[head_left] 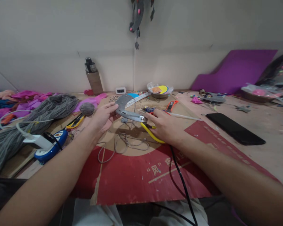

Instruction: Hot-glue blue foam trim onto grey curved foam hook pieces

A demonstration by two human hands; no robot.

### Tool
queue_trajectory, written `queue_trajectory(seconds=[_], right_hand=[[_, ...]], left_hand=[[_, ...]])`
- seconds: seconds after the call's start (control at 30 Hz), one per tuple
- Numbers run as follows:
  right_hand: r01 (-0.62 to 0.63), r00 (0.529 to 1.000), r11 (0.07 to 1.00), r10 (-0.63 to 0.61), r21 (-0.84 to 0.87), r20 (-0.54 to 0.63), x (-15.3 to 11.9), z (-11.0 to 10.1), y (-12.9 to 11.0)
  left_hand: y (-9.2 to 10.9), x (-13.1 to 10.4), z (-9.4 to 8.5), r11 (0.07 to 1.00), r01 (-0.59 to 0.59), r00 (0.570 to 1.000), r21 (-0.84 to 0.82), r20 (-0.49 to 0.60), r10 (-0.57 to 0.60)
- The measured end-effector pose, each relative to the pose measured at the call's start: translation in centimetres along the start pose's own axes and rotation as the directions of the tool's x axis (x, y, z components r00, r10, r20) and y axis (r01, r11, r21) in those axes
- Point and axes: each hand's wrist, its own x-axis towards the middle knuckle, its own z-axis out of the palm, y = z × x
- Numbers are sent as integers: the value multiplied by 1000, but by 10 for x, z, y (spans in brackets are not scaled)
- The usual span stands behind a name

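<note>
Both of our hands are busy over the middle of the cardboard point(129, 183): our left hand point(105, 117) has its thumb and fingers pinched on a gray crescent point(123, 103), and our right hand point(163, 124) is closed around some scissors point(133, 116) with a curvy yellow handle. So yeah, the crescent is out in front of us, right at the metal blades, which reach across toward our left fingers. We can't tell how far apart the blades are.

Loose gray string point(126, 144) is looped all over the cardboard just below, and a black cord point(182, 179) runs from under our right hand down past the front edge. Just beyond that hand there's an orange utility knife point(171, 106), plus a thin white stick point(186, 116) pointing off to the right. Farther back we've got a round bowl point(159, 95) with plastic packaging in it and a little white digital clock point(120, 90) near the wall.

Over on the left side of the tabletop point(242, 157) it's a gray yarn ball point(87, 109), a big gray skein point(58, 108), a yellow utility knife point(75, 121) and a blue-and-white power strip point(52, 149) with a white plug in it. Off to the right, a black phone point(235, 128) lies flat, and behind it a purple sheet point(235, 72) leans against the wall.
</note>
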Motion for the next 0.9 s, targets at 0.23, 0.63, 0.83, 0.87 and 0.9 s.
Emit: queue_trajectory(seconds=[0.23,0.63,0.83,0.87,0.9], right_hand=[[6,999,1000,-7,-11,-33,-2,-3,-2],[-94,995,983,99,158,-26,1,-3,-1],[-37,999,995,40,93,-28,0,0,0],[-32,999,996,36,88,-36,0,-1,0],[-28,998,996,32,83,-45,0,-2,0]], left_hand=[[-2,4,-4,1000,6,999,-9,32,-6],[1,4,-3,999,-43,995,25,-90,45],[2,6,-5,999,-46,993,29,-112,49],[2,6,-5,998,-47,993,36,-106,50],[2,6,-5,998,-51,993,43,-101,56]])
